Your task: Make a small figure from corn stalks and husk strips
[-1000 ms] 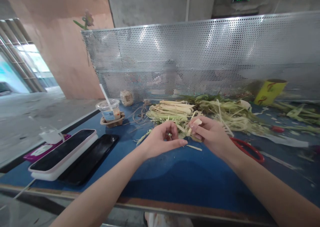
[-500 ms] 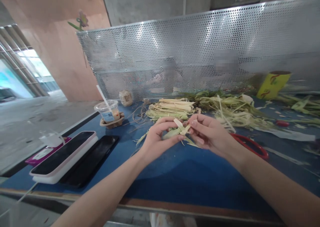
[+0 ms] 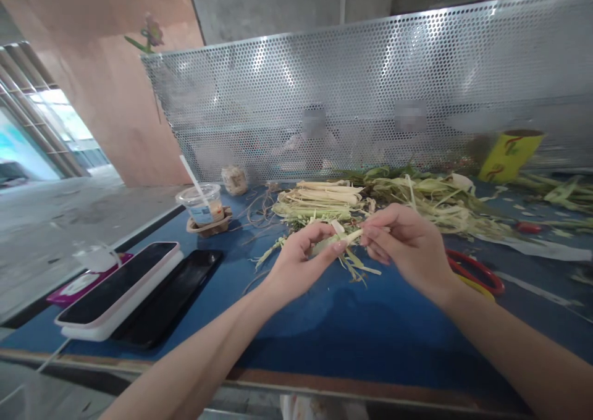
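My left hand (image 3: 306, 256) pinches a folded pale green corn husk strip (image 3: 339, 228) between thumb and fingers. To its right, my right hand (image 3: 403, 244) grips the other end of the husk, a narrow twisted length stretched between both hands. Just behind the hands lies a bundle of cream and green husks (image 3: 319, 201). Husk scraps (image 3: 356, 267) lie on the blue table (image 3: 333, 340) below and behind the fingers. Red-handled scissors (image 3: 482, 272) rest partly behind my right wrist, with something yellow at their edge.
On the left are a drink cup (image 3: 201, 204) in a cardboard holder, two phones (image 3: 125, 278) (image 3: 171, 296) and a purple packet (image 3: 69, 291). Loose husks (image 3: 430, 197) and a yellow roll (image 3: 509, 154) stand at the back right. A perforated metal screen (image 3: 296, 99) borders the far edge.
My right hand has moved right and slightly up, drawing the husk end out into a narrow length. My left hand keeps its pinch. More scraps and the yellow piece by the scissors now show.
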Demonstrator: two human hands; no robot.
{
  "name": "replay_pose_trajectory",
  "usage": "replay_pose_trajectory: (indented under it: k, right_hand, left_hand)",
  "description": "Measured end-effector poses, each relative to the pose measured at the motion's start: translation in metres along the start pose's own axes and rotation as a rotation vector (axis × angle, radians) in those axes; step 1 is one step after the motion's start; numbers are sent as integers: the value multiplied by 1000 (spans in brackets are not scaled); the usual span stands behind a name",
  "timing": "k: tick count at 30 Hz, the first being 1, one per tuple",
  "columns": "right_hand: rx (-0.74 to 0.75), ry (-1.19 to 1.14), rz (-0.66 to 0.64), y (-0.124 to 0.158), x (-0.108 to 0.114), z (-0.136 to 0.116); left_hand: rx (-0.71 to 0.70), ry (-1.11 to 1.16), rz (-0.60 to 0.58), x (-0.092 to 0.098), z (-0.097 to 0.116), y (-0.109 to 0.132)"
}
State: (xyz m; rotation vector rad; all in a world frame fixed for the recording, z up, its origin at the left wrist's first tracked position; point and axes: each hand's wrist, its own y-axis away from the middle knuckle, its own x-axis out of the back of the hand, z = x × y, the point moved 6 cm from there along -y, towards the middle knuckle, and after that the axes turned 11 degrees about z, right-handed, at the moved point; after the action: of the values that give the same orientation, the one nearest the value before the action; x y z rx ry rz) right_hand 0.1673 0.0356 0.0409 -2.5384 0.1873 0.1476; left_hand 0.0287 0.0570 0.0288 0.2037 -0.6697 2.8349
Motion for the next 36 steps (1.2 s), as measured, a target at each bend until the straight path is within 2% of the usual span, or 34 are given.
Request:
replay_pose_trajectory:
  k: [3,5,8,16,23,25,28,32,36]
  right_hand:
    - [30,137,-39,0,-1,-3]
    - [19,206,-78,0,-2,-3]
    - [-17,237,-137,2,-5,-1]
    - [-55,120,-138,1,-5,-2]
    - [2,127,-181,-2,-4,-6]
    - [-19,116,-164,-4,-4,-3]
    - [-104,45,-120,-9,-2,5]
    - [-212,-58,-95,-16,0,15]
    - [-177,71,-63,-19,6,13]
  left_hand:
    - [117,149,-68,-8,-4,4]
    - [144,194,-44,-9,-6,5]
    - [137,213,71,-4,-7,3]
    - [94,192,180,5,-8,4]
    - [104,300,188,6,-7,4]
    - [156,319,164,5,-9,3]
    - [228,363,51,-1,-11,1]
    - [212,397,-96,-6,-9,0]
    - [230,363,-150,-8,-12,1]
